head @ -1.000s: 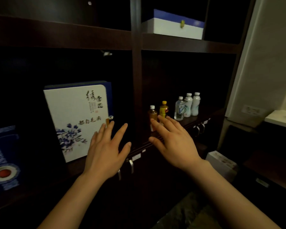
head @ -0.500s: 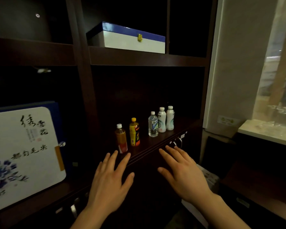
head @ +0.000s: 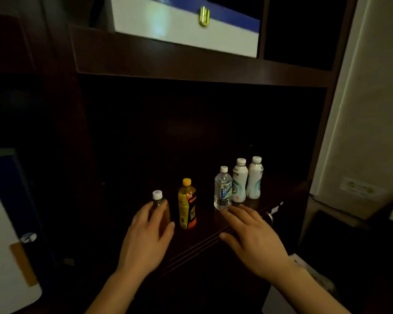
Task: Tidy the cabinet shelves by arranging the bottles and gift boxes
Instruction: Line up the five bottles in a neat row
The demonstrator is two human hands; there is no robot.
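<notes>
Dark wood shelf (head: 213, 225) carries five bottles in a row. My left hand (head: 145, 241) curls its fingers (head: 143, 211) round the amber bottle (head: 160, 206), though I cannot tell whether the grip has closed. At its three o'clock stands the yellow bottle (head: 187, 203). My right hand (head: 254, 241) is spread open, fingertips just beside the clear bottle (head: 222, 189); two white bottles (head: 247, 180) stand at its two o'clock. At twelve, a white-and-blue gift box (head: 182, 26) rests on the upper shelf (head: 191, 64).

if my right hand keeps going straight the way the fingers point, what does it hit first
Most likely the clear water bottle: the right hand has its fingertips right at the bottle's base, though depth is hard to judge here.
</notes>
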